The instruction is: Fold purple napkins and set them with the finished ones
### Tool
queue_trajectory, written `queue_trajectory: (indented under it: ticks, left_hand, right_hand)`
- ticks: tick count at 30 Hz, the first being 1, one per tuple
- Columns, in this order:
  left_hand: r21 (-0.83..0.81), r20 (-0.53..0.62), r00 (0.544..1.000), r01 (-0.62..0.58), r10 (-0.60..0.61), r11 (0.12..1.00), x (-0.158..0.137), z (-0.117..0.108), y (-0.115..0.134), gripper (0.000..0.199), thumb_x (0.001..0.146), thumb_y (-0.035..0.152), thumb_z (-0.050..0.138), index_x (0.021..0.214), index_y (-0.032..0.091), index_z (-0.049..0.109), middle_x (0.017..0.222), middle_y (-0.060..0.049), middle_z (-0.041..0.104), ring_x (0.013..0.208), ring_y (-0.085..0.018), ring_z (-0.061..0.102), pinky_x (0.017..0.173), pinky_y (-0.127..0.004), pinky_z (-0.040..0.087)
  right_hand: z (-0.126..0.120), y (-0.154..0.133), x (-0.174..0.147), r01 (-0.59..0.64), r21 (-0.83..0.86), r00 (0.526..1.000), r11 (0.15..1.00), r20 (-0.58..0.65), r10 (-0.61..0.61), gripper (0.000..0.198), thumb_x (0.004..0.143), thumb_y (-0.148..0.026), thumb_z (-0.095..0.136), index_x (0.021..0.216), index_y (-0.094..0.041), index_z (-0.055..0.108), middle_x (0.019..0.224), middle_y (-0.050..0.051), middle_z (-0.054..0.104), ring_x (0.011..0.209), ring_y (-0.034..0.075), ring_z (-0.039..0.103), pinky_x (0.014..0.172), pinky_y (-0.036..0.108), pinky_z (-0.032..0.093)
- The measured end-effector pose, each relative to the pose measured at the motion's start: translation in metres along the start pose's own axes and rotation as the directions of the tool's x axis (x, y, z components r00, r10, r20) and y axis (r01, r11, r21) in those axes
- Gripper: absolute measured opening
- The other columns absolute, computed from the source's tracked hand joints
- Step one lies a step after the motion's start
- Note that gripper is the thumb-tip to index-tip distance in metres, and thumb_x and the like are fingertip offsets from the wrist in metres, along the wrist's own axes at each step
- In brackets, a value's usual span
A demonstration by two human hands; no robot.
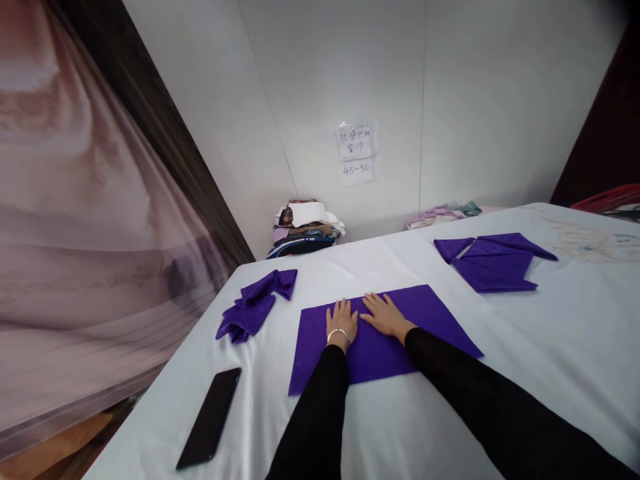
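A purple cloth napkin (380, 357) lies flat as a wide rectangle on the white-covered table (260, 413). Near its far edge, my left hand (342, 321) rests palm down with the fingers stretched out, a bracelet round the wrist. Just to the right, my right hand (384, 315) also lies flat on the cloth, fingers apart and pointing up and left. The hands are close together, with a small gap between them. Nothing is gripped in either one. My forearms in black sleeves cover parts of the napkin's near edge.
A crumpled purple cloth (253, 308) lies on the left, and another folded purple cloth (495, 263) at the right back. A black phone (210, 417) sits at the front left. Stacked fabrics (306, 230) stand beyond the far edge, below paper signs (357, 150) on the wall.
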State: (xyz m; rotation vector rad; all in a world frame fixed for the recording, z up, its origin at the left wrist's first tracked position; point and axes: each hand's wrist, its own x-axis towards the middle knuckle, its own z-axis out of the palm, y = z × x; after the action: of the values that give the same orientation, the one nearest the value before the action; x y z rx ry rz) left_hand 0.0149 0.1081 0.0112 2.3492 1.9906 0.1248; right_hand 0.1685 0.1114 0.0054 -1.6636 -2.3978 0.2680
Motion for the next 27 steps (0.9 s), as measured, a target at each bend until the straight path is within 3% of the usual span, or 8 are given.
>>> queue_trajectory:
  ticks: [7, 12, 15, 18, 20, 23, 25, 27]
  left_hand:
    - [0.017, -0.002, 0.962, 0.274, -0.274, 0.962, -0.007, -0.016, -0.093, 0.057, 0.088, 0.045, 0.018, 0.137, 0.018, 0.028, 0.147, -0.004, 0.022, 0.135, -0.024, 0.014, 0.108, -0.05, 0.013]
    - [0.043, -0.013, 0.924, 0.382, -0.381, 0.923, -0.023, -0.02, -0.121, 0.056, 0.089, 0.043, 0.016, 0.137, 0.018, 0.028, 0.148, -0.003, 0.02, 0.136, -0.021, 0.013, 0.108, -0.051, 0.013]
    - [0.06, -0.034, 0.906, 0.423, -0.422, 0.904, -0.036, -0.022, -0.119, 0.055, 0.089, 0.039, 0.017, 0.137, 0.015, 0.028, 0.147, -0.005, 0.021, 0.135, -0.022, 0.016, 0.107, -0.052, 0.013]
    - [0.102, -0.092, 0.91, 0.413, -0.404, 0.905, -0.055, -0.02, -0.095, 0.055, 0.089, 0.038, 0.021, 0.137, 0.011, 0.028, 0.147, -0.009, 0.019, 0.135, -0.025, 0.015, 0.107, -0.053, 0.01]
    - [0.142, -0.115, 0.952, 0.299, -0.284, 0.944, -0.068, -0.015, -0.066, 0.056, 0.089, 0.04, 0.025, 0.136, 0.011, 0.03, 0.147, -0.009, 0.019, 0.135, -0.026, 0.014, 0.108, -0.052, 0.008]
    - [0.096, -0.037, 0.997, 0.069, -0.065, 0.993, -0.085, -0.007, -0.024, 0.058, 0.088, 0.048, 0.024, 0.136, 0.016, 0.032, 0.146, -0.007, 0.022, 0.135, -0.024, 0.015, 0.108, -0.049, 0.011]
    - [0.049, -0.013, 1.0, 0.011, -0.011, 0.999, -0.093, -0.005, -0.015, 0.059, 0.088, 0.05, 0.022, 0.137, 0.018, 0.031, 0.146, -0.005, 0.023, 0.135, -0.023, 0.015, 0.109, -0.048, 0.012]
    - [0.041, -0.014, 0.998, 0.055, -0.054, 0.998, -0.096, -0.006, -0.027, 0.058, 0.088, 0.049, 0.022, 0.137, 0.018, 0.03, 0.147, -0.005, 0.022, 0.135, -0.023, 0.014, 0.109, -0.048, 0.013]
  right_hand:
    - [-0.023, 0.112, -0.036, -0.324, -0.105, 0.946, 0.94, -0.053, 0.32, 0.066, 0.086, -0.057, 0.02, 0.138, -0.016, 0.03, 0.146, 0.008, 0.025, 0.134, 0.024, 0.016, 0.105, 0.048, 0.013]
    - [-0.032, 0.145, -0.07, -0.415, -0.148, 0.91, 0.898, -0.077, 0.408, 0.067, 0.087, -0.055, 0.02, 0.139, -0.013, 0.027, 0.146, 0.009, 0.024, 0.134, 0.025, 0.016, 0.106, 0.048, 0.013]
    - [-0.036, 0.139, -0.083, -0.455, -0.157, 0.891, 0.877, -0.066, 0.45, 0.066, 0.087, -0.053, 0.021, 0.138, -0.012, 0.028, 0.146, 0.01, 0.024, 0.134, 0.025, 0.017, 0.105, 0.049, 0.014]
    - [-0.033, 0.109, -0.094, -0.476, -0.16, 0.879, 0.865, -0.093, 0.467, 0.065, 0.087, -0.053, 0.025, 0.136, -0.011, 0.032, 0.145, 0.014, 0.023, 0.134, 0.029, 0.016, 0.104, 0.054, 0.012]
    - [-0.025, 0.076, -0.1, -0.379, -0.142, 0.923, 0.914, -0.126, 0.363, 0.067, 0.086, -0.055, 0.028, 0.135, -0.01, 0.035, 0.145, 0.016, 0.022, 0.134, 0.03, 0.014, 0.104, 0.054, 0.009]
    - [-0.01, 0.029, -0.107, -0.082, -0.05, 0.993, 0.995, -0.092, 0.078, 0.069, 0.085, -0.061, 0.025, 0.137, -0.016, 0.034, 0.144, 0.012, 0.027, 0.134, 0.028, 0.015, 0.106, 0.051, 0.008]
    - [-0.006, 0.015, -0.112, 0.006, -0.003, 0.997, 1.0, -0.076, -0.006, 0.068, 0.085, -0.062, 0.023, 0.138, -0.02, 0.032, 0.144, 0.009, 0.028, 0.134, 0.026, 0.017, 0.106, 0.049, 0.008]
    - [-0.01, 0.023, -0.12, -0.023, 0.001, 0.997, 1.0, -0.073, 0.023, 0.067, 0.085, -0.062, 0.023, 0.138, -0.021, 0.031, 0.145, 0.008, 0.028, 0.134, 0.026, 0.017, 0.106, 0.049, 0.009]
